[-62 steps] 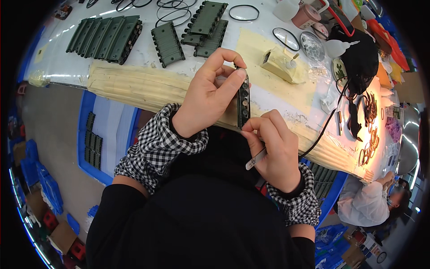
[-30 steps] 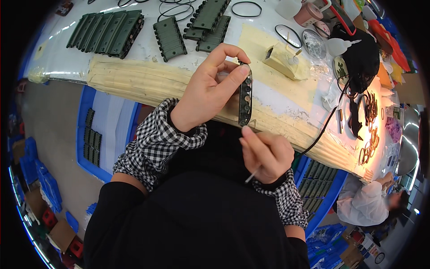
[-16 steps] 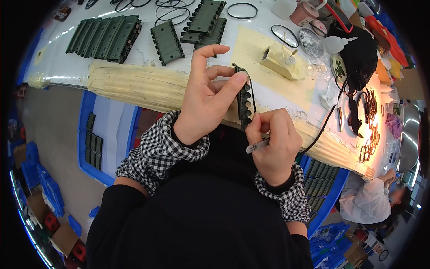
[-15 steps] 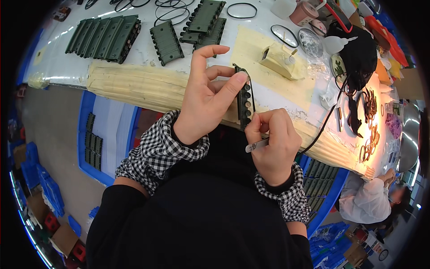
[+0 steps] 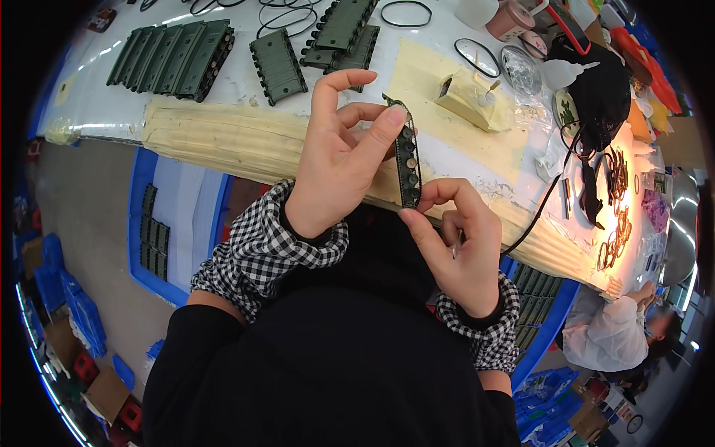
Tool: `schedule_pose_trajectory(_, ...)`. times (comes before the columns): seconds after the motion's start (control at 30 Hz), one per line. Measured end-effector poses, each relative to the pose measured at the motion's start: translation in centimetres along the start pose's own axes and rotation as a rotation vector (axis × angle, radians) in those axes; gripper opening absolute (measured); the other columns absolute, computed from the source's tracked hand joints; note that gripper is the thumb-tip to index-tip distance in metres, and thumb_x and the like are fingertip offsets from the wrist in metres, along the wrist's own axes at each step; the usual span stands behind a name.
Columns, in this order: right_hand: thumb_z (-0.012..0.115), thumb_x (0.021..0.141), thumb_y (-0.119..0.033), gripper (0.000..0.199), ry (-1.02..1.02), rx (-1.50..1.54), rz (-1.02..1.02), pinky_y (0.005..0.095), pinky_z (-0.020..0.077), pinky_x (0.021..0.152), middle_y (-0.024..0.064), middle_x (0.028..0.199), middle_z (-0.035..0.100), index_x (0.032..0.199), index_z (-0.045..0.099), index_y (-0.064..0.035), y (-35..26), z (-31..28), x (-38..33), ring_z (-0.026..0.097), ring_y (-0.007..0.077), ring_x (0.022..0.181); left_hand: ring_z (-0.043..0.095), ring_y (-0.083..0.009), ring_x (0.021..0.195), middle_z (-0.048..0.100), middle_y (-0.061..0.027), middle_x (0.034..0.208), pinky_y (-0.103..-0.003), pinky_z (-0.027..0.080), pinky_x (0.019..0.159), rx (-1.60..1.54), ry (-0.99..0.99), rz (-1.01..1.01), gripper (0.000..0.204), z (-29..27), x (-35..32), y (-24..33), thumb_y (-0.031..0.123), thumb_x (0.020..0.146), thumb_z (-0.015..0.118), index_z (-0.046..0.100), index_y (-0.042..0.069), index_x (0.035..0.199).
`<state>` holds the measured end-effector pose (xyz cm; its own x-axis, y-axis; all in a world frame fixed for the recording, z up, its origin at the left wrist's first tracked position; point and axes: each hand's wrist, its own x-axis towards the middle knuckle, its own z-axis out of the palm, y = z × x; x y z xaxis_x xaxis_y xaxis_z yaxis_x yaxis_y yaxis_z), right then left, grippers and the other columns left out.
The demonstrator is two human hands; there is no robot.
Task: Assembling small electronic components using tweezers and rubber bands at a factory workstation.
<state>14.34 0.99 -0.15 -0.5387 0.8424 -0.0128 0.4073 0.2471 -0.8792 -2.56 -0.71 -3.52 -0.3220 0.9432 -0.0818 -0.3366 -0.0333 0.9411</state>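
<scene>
My left hand (image 5: 331, 167) pinches the upper end of a dark green toy tank hull (image 5: 409, 165) with thumb and fingers, its index finger raised and bent. The hull is held on edge, a row of small round wheels facing right. A thin black track band (image 5: 418, 179) runs round the wheels. At the hull's lower end, thumb and index finger of my right hand (image 5: 473, 242) are close to the band; whether they touch it I cannot tell. Its other fingers curl round a slim translucent tube (image 5: 458, 244), mostly hidden in the palm.
More green hulls (image 5: 175, 59) lie in a row at the table's far left, with others (image 5: 277, 67) stacked nearby. Black bands (image 5: 406, 13) lie at the back. A cream block (image 5: 471, 100), a black cloth bag (image 5: 596, 97) and a red-rimmed phone (image 5: 566, 26) are to the right.
My right thumb and index finger have spread apart from their pinch at the band's lower end. The tube has turned back into the palm. The hull has tilted slightly.
</scene>
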Motion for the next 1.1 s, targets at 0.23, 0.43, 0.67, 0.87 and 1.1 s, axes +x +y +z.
schedule_pose_trajectory(0.23, 0.072, 0.083, -0.005, 0.019, -0.093, 0.196, 0.157, 0.0193, 0.0302, 0.044, -0.0011, 0.076, 0.062, 0.095, 0.057, -0.0019, -0.3, -0.4, -0.4, 0.035, 0.0011, 0.049, 0.065, -0.0241, 0.101, 0.062, -0.0168, 0.107, -0.035, 0.056, 0.083, -0.103, 0.015, 0.033, 0.044, 0.6, -0.7, 0.4, 0.015, 0.098, 0.051, 0.026, 0.007, 0.133)
schedule_pose_trajectory(0.43, 0.061, 0.094, -0.014, 0.014, -0.157, 0.623, 0.303, 0.0159, 0.0361, 0.056, -0.0010, 0.080, 0.059, 0.096, 0.057, -0.0010, -0.2, -0.8, -0.1, 0.045, 0.0020, 0.064, 0.065, -0.0251, 0.102, 0.062, -0.0177, 0.109, -0.036, 0.056, 0.084, -0.062, -0.030, 0.050, 0.044, 1.0, -0.9, 0.9, 0.016, 0.098, 0.051, 0.025, 0.006, 0.133)
schedule_pose_trajectory(0.67, 0.058, 0.096, -0.016, 0.015, -0.250, 0.641, 0.296, 0.0173, 0.0340, 0.058, -0.0037, 0.077, 0.052, 0.092, 0.055, -0.0022, 0.3, -0.9, 0.2, 0.042, 0.0016, 0.067, 0.064, -0.0261, 0.103, 0.062, -0.0181, 0.109, -0.037, 0.056, 0.085, -0.051, -0.050, 0.086, 0.045, 1.0, -1.0, 0.9, 0.016, 0.099, 0.050, 0.024, 0.006, 0.134)
schedule_pose_trajectory(0.87, 0.056, 0.097, -0.017, 0.015, -0.208, 0.549, 0.309, 0.0184, 0.0273, 0.054, -0.0067, 0.072, 0.044, 0.090, 0.052, -0.0050, 0.2, -0.8, -0.2, 0.033, 0.0013, 0.062, 0.065, -0.0268, 0.102, 0.062, -0.0183, 0.109, -0.037, 0.057, 0.084, -0.056, -0.038, 0.084, 0.044, 1.1, -1.0, 1.0, 0.016, 0.099, 0.049, 0.025, 0.006, 0.134)
schedule_pose_trajectory(1.1, 0.051, 0.099, -0.014, 0.014, -0.192, 0.393, 0.239, 0.0229, 0.0308, 0.054, -0.0026, 0.068, 0.041, 0.091, 0.049, -0.0031, 0.0, -0.6, -0.1, 0.035, 0.0057, 0.060, 0.065, -0.0272, 0.101, 0.063, -0.0184, 0.109, -0.038, 0.057, 0.084, -0.029, -0.019, 0.094, 0.043, 0.9, -1.1, 0.9, 0.014, 0.099, 0.049, 0.025, 0.006, 0.134)
